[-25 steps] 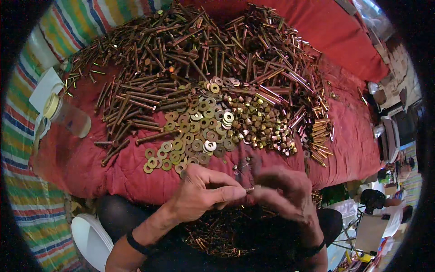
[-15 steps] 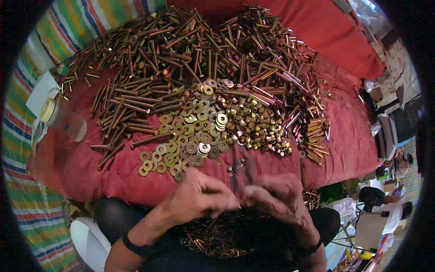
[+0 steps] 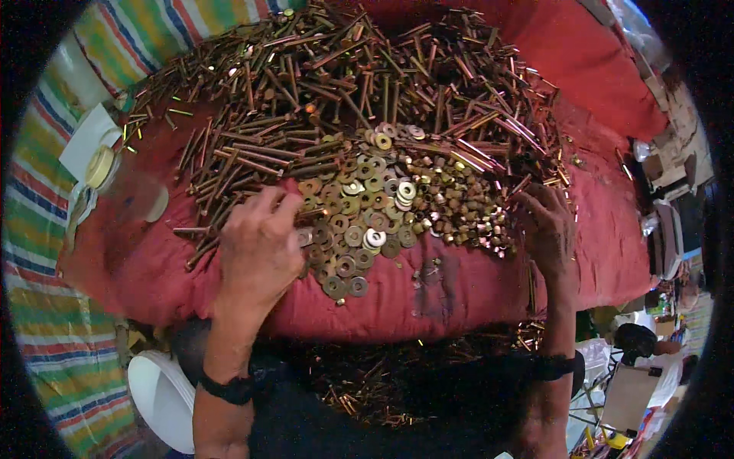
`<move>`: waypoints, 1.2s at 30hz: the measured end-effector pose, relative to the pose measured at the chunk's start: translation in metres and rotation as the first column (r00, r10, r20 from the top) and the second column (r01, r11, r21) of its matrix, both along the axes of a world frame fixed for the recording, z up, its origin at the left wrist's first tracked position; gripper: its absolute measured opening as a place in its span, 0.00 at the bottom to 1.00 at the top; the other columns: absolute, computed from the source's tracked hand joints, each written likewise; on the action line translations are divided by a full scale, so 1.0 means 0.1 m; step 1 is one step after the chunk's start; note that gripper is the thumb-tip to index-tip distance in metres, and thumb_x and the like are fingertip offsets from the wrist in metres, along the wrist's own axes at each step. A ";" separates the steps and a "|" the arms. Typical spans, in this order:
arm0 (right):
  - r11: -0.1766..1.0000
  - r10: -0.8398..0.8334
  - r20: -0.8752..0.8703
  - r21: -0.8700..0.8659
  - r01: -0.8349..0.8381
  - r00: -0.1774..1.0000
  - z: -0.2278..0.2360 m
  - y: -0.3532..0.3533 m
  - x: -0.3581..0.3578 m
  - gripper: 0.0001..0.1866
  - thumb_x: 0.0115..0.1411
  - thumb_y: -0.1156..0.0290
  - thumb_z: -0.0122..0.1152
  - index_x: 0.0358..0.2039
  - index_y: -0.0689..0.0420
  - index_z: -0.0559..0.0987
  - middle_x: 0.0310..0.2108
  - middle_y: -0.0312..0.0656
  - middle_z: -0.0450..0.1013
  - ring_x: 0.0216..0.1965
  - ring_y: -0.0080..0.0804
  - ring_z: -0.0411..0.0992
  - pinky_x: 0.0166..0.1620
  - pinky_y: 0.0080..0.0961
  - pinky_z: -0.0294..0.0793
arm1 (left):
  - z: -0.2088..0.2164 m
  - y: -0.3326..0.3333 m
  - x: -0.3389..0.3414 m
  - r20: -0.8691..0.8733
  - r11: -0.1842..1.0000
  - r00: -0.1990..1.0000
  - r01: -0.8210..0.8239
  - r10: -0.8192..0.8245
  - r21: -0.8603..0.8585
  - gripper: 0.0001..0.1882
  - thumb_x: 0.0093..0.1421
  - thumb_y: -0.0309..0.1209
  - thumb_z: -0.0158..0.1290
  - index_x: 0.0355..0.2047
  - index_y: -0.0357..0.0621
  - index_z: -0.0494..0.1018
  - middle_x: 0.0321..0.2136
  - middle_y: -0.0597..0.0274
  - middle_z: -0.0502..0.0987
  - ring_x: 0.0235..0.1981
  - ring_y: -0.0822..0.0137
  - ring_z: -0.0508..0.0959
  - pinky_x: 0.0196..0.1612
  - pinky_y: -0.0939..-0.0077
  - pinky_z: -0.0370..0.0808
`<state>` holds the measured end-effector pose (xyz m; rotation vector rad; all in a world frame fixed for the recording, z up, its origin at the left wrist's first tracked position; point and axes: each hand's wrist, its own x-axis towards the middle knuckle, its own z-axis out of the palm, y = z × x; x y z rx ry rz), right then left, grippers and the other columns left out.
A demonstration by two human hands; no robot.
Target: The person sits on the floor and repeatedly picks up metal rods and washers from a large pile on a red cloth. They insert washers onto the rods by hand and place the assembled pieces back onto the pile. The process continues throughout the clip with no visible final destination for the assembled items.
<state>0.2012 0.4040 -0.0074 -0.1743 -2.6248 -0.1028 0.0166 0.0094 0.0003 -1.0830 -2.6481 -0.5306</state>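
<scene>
My left hand (image 3: 264, 237) is over the left edge of the heap of flat washers (image 3: 359, 229), its fingers curled round a long bolt (image 3: 321, 213) whose end sticks out to the right. Long brassy bolts (image 3: 260, 153) lie beside and beyond that hand. Farther right, my right hand (image 3: 547, 226) reaches to the right edge of the small yellowish metal nuts (image 3: 459, 199), fingers bent and pressed together. A short pinkish metal piece (image 3: 522, 184) shows by its fingertips; whether it is gripped is unclear. One small nut (image 3: 341, 302) sits alone on the red cloth.
Red padded cloth (image 3: 367, 317) bears the heaps, with a large bolt pile (image 3: 344, 69) at the back. A clear jar (image 3: 145, 203) lies on the left. More metal pieces (image 3: 367, 402) lie low in front of me. A white plastic chair (image 3: 157, 398) stands at lower left.
My hands were together at the near edge, blurred; they have parted. The left moved up and left to the bolt, the right up and right to the heap's edge. The view shifted slightly.
</scene>
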 end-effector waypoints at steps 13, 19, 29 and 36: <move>0.988 0.106 0.013 0.113 -0.107 0.994 0.01 0.02 -0.15 0.13 0.53 0.78 0.67 0.41 0.56 0.83 0.46 0.42 0.79 0.48 0.45 0.75 0.49 0.38 0.78 | 0.08 0.08 0.02 0.547 0.786 0.820 -0.222 -0.169 0.577 0.12 0.60 0.21 0.59 0.45 0.33 0.80 0.33 0.55 0.83 0.32 0.62 0.85 0.40 0.68 0.83; 0.916 -0.017 -0.239 -0.393 -0.081 0.971 0.09 -0.25 -0.26 0.10 0.56 0.73 0.59 0.39 0.61 0.81 0.41 0.42 0.77 0.43 0.34 0.75 0.44 0.27 0.74 | 0.24 -0.02 0.05 0.740 0.504 0.367 -0.558 -0.564 0.660 0.13 0.61 0.29 0.52 0.42 0.34 0.78 0.23 0.59 0.80 0.19 0.73 0.76 0.22 0.82 0.69; 0.727 0.358 0.056 -0.644 -0.240 0.932 -0.10 -2.10 -0.21 0.14 0.55 0.75 0.68 0.42 0.62 0.82 0.31 0.44 0.78 0.28 0.34 0.80 0.31 0.27 0.78 | 0.25 0.06 0.14 0.652 0.404 0.268 -0.604 -0.709 0.687 0.14 0.69 0.30 0.50 0.47 0.31 0.76 0.21 0.60 0.77 0.13 0.74 0.71 0.15 0.82 0.63; 0.699 0.398 0.036 -0.659 -0.277 0.917 -0.15 -2.08 -0.30 0.15 0.55 0.70 0.75 0.42 0.61 0.84 0.26 0.45 0.77 0.25 0.32 0.77 0.28 0.25 0.74 | 0.30 -0.01 0.18 0.691 0.522 0.068 -0.605 -0.719 0.602 0.15 0.67 0.26 0.54 0.49 0.25 0.77 0.26 0.49 0.82 0.12 0.73 0.73 0.11 0.84 0.60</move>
